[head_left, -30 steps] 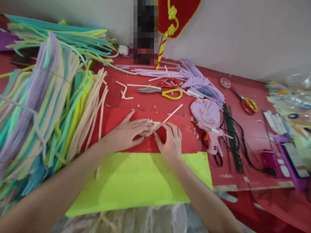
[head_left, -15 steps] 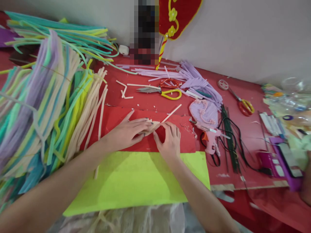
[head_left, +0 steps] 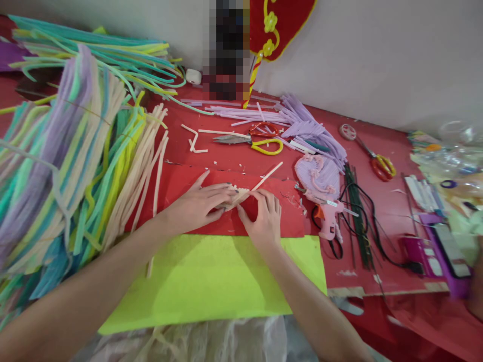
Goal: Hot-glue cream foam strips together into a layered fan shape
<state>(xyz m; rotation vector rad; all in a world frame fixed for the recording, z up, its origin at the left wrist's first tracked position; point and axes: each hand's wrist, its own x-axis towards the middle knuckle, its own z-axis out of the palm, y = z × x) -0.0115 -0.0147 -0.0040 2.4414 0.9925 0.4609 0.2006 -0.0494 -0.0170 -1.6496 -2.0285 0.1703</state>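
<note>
Little moved; cream strip [head_left: 267,176] diagonal lengthwise (tip away, rightward); right grip [head_left: 265,216] pinching it.

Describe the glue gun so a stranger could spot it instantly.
On the red table, look right of the person's right hand. The glue gun lies there, beside dark green stems; its pink body and orange trigger set it apart from them.
</note>
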